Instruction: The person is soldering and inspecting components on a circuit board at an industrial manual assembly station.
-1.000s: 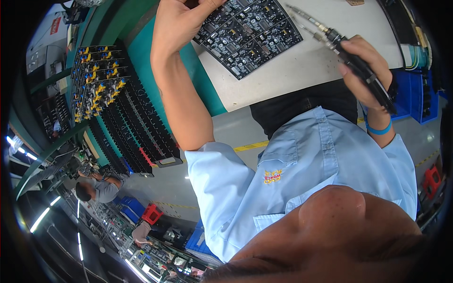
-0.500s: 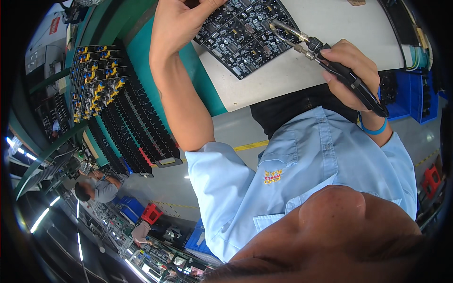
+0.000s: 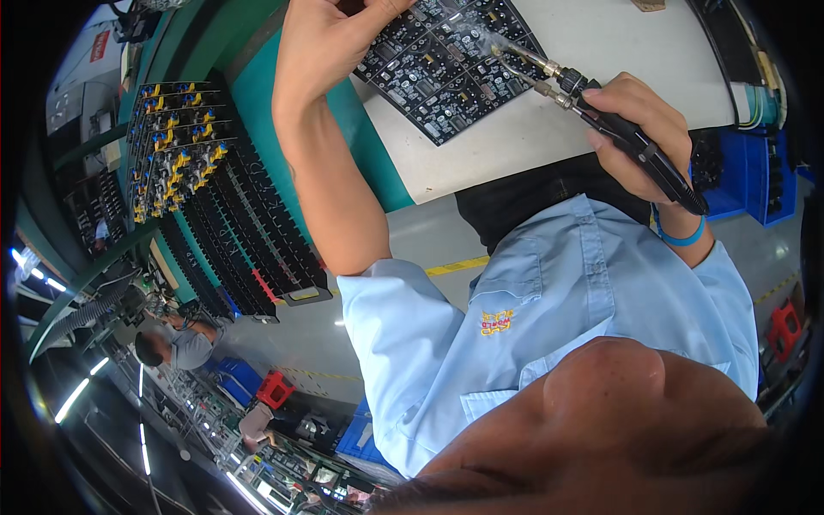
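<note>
A black circuit board panel (image 3: 455, 77), crowded with small components and scored into sections, lies on the white work surface. My right hand (image 3: 644, 137) is closed around a black soldering iron (image 3: 631, 142) with a thin metal feed tube beside its tip. The tip meets the board near its right side, and pale smoke curls up there. At the board's upper left edge, my left hand (image 3: 330, 43) is closed, thumb over the board; its other fingertips are hidden or cut off by the picture's top.
To the left, black racks (image 3: 249, 215) hold several upright boards with yellow and blue parts (image 3: 176, 146). A green mat (image 3: 373, 163) borders the white surface (image 3: 601, 51). Blue bins (image 3: 747, 184) stand at right below the table edge. Other people are in the lower left background.
Smoke now rises at the soldering iron's tip, where none showed before. Both hands and the board have hardly moved.
</note>
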A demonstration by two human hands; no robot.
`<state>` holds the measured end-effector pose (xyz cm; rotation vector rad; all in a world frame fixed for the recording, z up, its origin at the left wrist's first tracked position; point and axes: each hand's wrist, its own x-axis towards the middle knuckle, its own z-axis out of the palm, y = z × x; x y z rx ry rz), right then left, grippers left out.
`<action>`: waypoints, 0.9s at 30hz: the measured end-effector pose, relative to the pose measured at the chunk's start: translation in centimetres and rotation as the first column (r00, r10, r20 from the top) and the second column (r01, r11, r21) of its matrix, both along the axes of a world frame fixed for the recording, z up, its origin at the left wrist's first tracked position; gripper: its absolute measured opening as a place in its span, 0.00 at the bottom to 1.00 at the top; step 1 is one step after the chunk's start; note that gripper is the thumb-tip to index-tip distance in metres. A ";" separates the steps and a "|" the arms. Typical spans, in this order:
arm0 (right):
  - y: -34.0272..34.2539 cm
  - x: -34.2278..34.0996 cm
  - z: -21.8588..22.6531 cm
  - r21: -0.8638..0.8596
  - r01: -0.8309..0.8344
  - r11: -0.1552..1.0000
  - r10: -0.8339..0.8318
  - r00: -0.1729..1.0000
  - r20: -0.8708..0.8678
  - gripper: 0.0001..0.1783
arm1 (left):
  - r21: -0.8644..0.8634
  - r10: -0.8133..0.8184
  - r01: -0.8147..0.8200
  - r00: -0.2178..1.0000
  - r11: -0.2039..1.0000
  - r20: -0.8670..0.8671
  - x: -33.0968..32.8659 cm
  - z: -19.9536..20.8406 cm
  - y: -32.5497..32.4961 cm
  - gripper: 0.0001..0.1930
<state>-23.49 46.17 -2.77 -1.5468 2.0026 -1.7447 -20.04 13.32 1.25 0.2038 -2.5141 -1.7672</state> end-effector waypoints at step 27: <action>2.0 -1.1 0.9 -0.056 0.181 0.982 -0.186 0.977 -0.105 0.24 | 0.033 -0.001 0.002 1.000 0.999 -0.028 0.0 0.5 0.9 0.07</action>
